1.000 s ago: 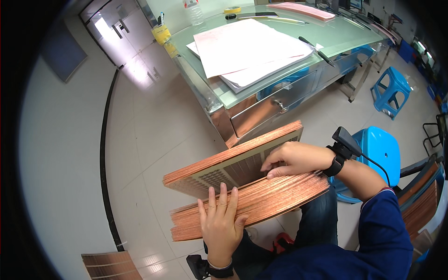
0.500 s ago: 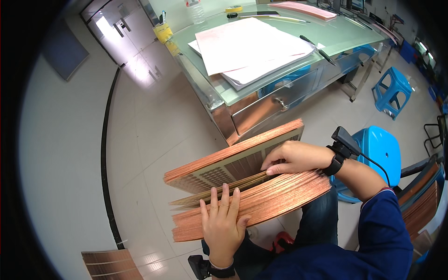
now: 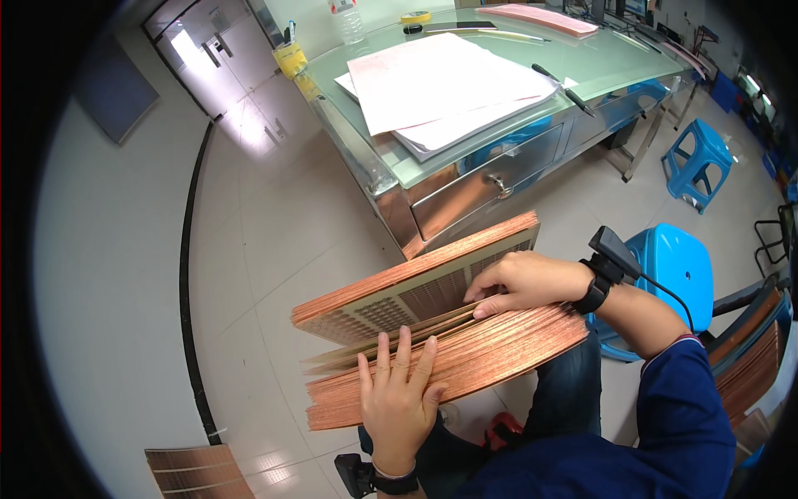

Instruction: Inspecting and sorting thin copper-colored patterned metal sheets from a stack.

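Observation:
A thick stack of thin copper-coloured boards (image 3: pixel 490 353) lies across my lap. Its upper part (image 3: pixel 416 283) is lifted and tilted up, showing a face with a fine grid pattern. My right hand (image 3: pixel 519 283) reaches into the gap, fingers under the raised boards and on a few loose sheets between the two parts. My left hand (image 3: pixel 397 397) lies flat, fingers spread, on the front edge of the lower part. Both wrists wear black bands.
A glass-topped metal desk (image 3: pixel 399 166) with white papers (image 3: pixel 440 87), pens and a bottle stands ahead. Blue plastic stools (image 3: pixel 677 266) stand to the right. More copper boards lie on the tiled floor at lower left (image 3: pixel 195 470) and stand at right (image 3: pixel 752 358).
The raised part of the stack has opened a little further and a few single sheets now fan out in the gap. My left hand stays pressed on the lower part.

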Tool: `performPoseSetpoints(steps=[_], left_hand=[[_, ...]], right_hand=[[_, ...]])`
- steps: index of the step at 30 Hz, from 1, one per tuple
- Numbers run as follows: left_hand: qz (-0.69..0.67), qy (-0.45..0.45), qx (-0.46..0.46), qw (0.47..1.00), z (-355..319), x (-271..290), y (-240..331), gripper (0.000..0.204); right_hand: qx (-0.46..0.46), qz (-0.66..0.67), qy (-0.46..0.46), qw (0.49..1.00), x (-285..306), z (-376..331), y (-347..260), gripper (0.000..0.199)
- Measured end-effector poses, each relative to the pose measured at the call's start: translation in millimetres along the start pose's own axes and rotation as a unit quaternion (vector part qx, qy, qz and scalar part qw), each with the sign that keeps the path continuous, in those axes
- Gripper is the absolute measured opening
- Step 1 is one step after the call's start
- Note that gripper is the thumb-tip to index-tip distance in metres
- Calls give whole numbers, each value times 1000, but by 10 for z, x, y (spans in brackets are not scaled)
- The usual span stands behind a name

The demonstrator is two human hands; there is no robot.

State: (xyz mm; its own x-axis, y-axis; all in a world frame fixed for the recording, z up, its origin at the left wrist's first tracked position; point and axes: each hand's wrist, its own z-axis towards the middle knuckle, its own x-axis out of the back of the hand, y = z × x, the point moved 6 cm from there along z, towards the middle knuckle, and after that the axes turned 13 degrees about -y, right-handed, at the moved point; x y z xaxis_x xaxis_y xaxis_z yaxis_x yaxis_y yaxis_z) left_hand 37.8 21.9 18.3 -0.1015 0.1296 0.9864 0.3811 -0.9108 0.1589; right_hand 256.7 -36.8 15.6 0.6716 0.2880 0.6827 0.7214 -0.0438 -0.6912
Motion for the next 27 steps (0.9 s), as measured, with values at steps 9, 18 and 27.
performPoseSetpoints(steps=[9, 18, 27], left_hand=[[4, 7, -2, 1000, 11, 10, 19, 58], [9, 3, -2, 1000, 3, 56, -15, 55], [6, 11, -19, 1000, -3, 60, -11, 52]], right_hand=[[71, -149, 189, 968, 105, -19, -101, 33], [172, -108, 199, 959, 142, -93, -359, 28], [31, -16, 17, 999, 18, -27, -210, 35]])
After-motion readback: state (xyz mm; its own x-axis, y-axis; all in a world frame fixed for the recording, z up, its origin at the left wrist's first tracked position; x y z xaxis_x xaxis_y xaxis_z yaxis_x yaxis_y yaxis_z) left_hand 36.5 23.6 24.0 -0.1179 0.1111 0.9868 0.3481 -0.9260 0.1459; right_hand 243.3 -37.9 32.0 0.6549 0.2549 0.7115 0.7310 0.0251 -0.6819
